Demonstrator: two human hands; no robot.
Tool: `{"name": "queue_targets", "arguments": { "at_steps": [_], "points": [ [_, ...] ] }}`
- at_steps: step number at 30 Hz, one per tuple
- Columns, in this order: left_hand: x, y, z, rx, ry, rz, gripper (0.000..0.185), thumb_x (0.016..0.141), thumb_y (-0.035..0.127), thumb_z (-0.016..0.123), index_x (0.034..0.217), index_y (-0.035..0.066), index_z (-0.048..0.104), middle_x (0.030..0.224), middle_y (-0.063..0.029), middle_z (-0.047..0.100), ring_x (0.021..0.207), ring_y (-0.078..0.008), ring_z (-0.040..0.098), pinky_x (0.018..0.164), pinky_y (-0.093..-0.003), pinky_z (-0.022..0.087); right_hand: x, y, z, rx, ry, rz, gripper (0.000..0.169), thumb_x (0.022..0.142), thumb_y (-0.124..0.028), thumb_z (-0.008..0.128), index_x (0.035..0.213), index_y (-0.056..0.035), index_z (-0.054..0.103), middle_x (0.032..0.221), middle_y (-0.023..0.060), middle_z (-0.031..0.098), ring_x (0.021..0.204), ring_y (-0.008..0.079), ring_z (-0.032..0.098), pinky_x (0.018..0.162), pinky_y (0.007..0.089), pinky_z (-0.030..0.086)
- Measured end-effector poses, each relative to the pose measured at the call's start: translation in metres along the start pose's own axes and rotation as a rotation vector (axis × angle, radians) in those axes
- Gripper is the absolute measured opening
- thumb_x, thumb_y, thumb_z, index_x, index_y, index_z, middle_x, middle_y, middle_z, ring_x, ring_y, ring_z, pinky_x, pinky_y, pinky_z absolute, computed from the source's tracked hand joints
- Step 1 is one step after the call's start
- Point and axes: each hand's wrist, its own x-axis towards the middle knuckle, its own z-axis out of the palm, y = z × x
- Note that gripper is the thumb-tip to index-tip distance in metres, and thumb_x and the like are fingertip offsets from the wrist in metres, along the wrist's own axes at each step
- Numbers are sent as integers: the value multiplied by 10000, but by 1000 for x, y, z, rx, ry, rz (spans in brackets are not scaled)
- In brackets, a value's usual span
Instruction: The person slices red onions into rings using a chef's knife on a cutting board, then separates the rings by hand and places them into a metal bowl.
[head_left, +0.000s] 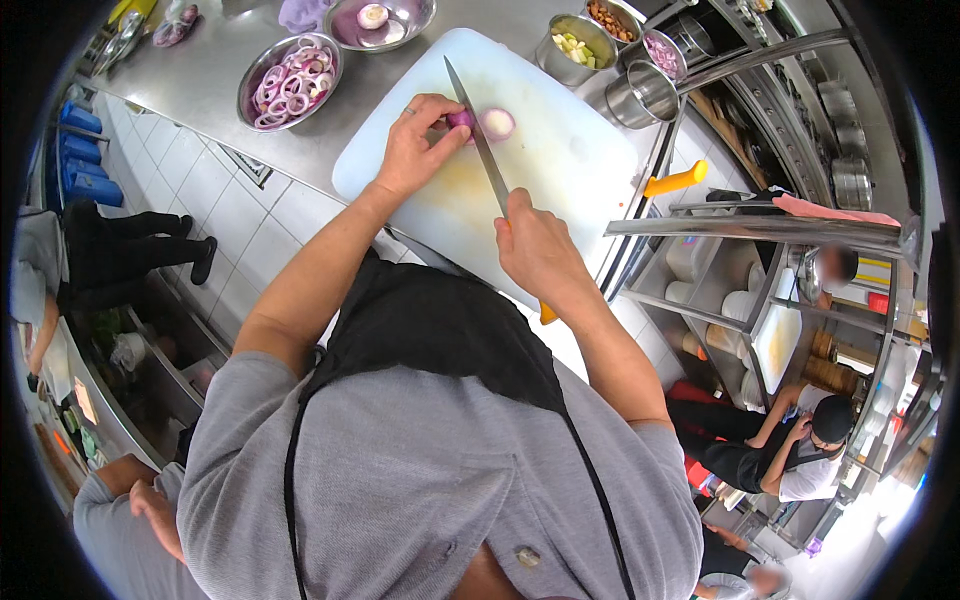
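My left hand grips a piece of red onion on the white cutting board. Its thumb and fingers press the onion from the left. In my right hand is a chef's knife with a yellow handle. The blade lies along the right side of the held onion, its tip pointing away from me. Just right of the blade, a cut onion piece rests with its pale face up. Whether the edge touches the board is hidden.
Left of the board stands a steel bowl of onion rings; another bowl holds a peeled onion. Steel containers with chopped food line the right. A yellow handle juts past the board's right edge. Co-workers stand on both sides.
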Motion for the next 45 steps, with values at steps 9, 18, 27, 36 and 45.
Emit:
{"name": "queue_targets", "arguments": {
  "at_steps": [9, 18, 27, 36, 45],
  "points": [
    [2, 4, 0, 3, -14, -51, 286, 909, 71, 761, 1180, 1, 699, 1162, -132, 655, 1012, -230, 697, 879, -338, 602, 18, 2, 3, 7, 25, -8, 184, 1017, -101, 547, 1028, 73, 489, 830, 368, 683, 836, 559, 693, 801, 616, 542],
    [6, -1, 0, -12, 8, -78, 273, 908, 105, 767, 1161, 17, 711, 1117, -125, 671, 965, -223, 710, 832, -331, 607, 28, 3, 12, 13, 86, -34, 180, 1005, -90, 547, 1042, 80, 500, 876, 387, 685, 881, 565, 692, 830, 620, 537],
    [5, -1, -1, 17, -4, -116, 290, 924, 120, 772, 1188, 20, 706, 1127, -110, 665, 989, -199, 698, 850, -329, 594, 41, 0, 12, 30, 53, 15, 214, 1014, -133, 552, 1072, 62, 489, 925, 378, 684, 950, 569, 671, 853, 620, 510],
    [10, -10, 2, -8, 32, -108, 288, 891, 119, 789, 1160, 48, 713, 1107, -110, 667, 979, -215, 700, 843, -331, 602, 82, 9, 26, 30, 86, -16, 216, 943, -63, 535, 1098, 87, 550, 1022, 368, 702, 1023, 533, 688, 914, 604, 529],
    [6, -9, -13, 75, -19, -176, 317, 893, 122, 794, 1168, 52, 653, 958, -71, 641, 876, -146, 643, 775, -307, 566, 63, 19, 22, 136, 67, 14, 316, 981, -185, 579, 1146, 82, 543, 1052, 347, 702, 1045, 540, 674, 962, 602, 507]
  ]
}}
